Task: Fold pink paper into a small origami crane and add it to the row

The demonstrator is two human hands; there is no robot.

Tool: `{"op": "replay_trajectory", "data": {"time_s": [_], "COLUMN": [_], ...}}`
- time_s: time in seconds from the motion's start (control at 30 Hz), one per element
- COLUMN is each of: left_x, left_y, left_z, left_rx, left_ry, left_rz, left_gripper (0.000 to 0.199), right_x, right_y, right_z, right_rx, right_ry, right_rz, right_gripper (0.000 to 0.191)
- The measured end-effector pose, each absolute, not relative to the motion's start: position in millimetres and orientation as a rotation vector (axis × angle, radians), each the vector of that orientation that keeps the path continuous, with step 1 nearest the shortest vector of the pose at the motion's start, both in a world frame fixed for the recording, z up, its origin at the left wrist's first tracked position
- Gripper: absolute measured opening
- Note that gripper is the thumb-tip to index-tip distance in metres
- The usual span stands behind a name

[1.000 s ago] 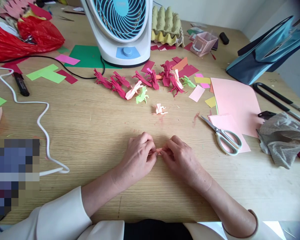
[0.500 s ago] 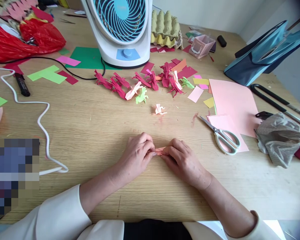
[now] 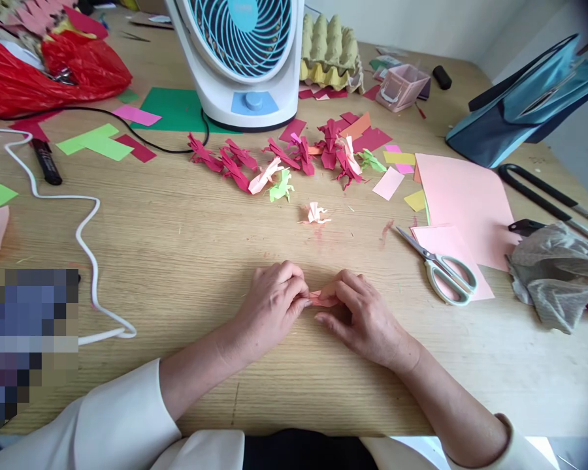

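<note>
A small strip of folded orange-pink paper (image 3: pixel 317 298) lies between my two hands near the middle of the table. My left hand (image 3: pixel 277 301) pinches its left end between thumb and fingertips. The fingers of my right hand (image 3: pixel 365 314) touch its right end from above, with the thumb apart from the forefinger. Beyond my hands sits a small pale pink folded paper figure (image 3: pixel 315 213). Farther back is a row of folded figures, mostly crimson (image 3: pixel 234 171), with a light green one (image 3: pixel 281 186) among them.
White-handled scissors (image 3: pixel 441 267) rest partly on pink paper (image 3: pixel 465 202) at the right. A white fan (image 3: pixel 255 104) stands at the back, a blue bag (image 3: pixel 509 111) back right. A white cable (image 3: pixel 91 248), black marker (image 3: pixel 46 162) and red plastic bag (image 3: pixel 85 75) are at the left.
My right thumb has moved down and away from the paper, widening the gap to the forefinger. My left hand keeps its pinch. The whole view has shifted slightly.
</note>
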State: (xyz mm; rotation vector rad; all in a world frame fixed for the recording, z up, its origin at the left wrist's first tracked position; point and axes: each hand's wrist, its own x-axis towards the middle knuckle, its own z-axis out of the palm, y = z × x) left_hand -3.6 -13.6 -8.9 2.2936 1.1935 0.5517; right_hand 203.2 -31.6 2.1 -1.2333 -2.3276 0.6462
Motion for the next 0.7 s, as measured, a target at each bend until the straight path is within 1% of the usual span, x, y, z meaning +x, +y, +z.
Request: {"op": "replay_trajectory", "data": {"time_s": [0.07, 0.17, 0.5, 0.7], "left_x": [-4.0, -4.2, -1.6, 2.6], "left_y": [-13.2, -13.7, -16.5, -19.7], "left_z": [-7.7, -6.6, -7.1, -4.9], "left_rx": [2.297, 2.335, 2.336, 2.382], "left_ry": [1.174, 1.126, 1.157, 1.208], "left_rz": [0.549, 0.565, 0.579, 0.542], "left_gripper": [0.011, 0.009, 0.011, 0.013], "right_x": [202.0, 198.9, 199.9, 189.7], "right_y": [-32.3, -33.1, -34.1, -37.3], "right_z": [-0.2, -3.3, -2.8, -4.7], "right_rx": [-1.236, -1.234, -1.253, -1.375], "right_ry": [-2.351, -2.359, -2.386, -2.536], "right_rz": [0.569, 0.505, 0.485, 0.201], "right_gripper": [0.012, 0.017, 0.02, 0.025]}}
